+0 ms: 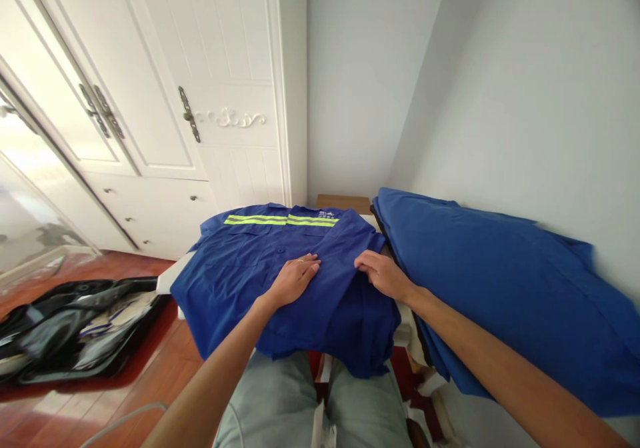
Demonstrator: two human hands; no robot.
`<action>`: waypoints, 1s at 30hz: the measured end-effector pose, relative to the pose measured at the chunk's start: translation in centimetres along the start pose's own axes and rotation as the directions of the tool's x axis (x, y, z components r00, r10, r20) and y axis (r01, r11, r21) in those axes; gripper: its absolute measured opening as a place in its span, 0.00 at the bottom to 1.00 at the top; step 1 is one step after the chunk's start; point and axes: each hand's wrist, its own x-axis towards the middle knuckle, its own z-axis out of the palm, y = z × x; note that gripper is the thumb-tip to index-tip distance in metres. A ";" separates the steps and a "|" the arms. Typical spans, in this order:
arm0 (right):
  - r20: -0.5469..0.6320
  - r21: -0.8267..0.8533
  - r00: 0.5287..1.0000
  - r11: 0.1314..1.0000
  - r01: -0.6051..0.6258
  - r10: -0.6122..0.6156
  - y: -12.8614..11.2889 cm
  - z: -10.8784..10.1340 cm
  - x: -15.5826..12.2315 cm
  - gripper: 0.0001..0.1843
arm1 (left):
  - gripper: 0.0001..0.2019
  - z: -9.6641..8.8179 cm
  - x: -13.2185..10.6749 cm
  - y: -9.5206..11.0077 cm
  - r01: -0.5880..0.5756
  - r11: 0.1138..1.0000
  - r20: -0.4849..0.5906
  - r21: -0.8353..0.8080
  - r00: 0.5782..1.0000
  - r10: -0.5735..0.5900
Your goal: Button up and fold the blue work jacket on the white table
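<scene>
A dark blue work shirt (245,268) with yellow-and-grey reflective strips (313,221) lies spread out in front of me, its lower edge hanging over my knees. My left hand (296,279) rests flat on the middle of the shirt, fingers stretched together and a ring on one of them. At the shirt's right side, my right hand (383,273) is closed, its thumb and fingers pinching the edge of the fabric. The cloth there is folded inward over the front. A small white print sits near the collar on the right.
A pile of blue fabric (490,288) stands close by on the right, under my right forearm. White wardrobe doors (235,48) rise behind on the left. An opened black suitcase (115,361) with clothing lies on the wooden floor (165,361). A cable (125,417) runs across the floor.
</scene>
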 end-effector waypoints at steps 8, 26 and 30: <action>-0.049 -0.029 0.997 0.998 -0.054 0.052 -1.0 -0.8 -1.3 0.19 | 0.26 0.2 -0.1 0.2 -0.003 0.999 0.011 0.054 1.000 0.002; -0.102 0.545 0.949 0.815 -0.197 0.297 -16.3 9.7 -9.5 0.18 | 0.18 -2.9 -7.7 1.3 0.160 0.929 -0.794 -0.335 0.483 -0.369; 0.255 0.765 0.831 0.423 -0.486 0.494 -16.1 16.7 -12.4 0.23 | 0.16 -1.9 -14.0 -0.8 0.288 0.724 -0.745 -0.627 0.048 -0.665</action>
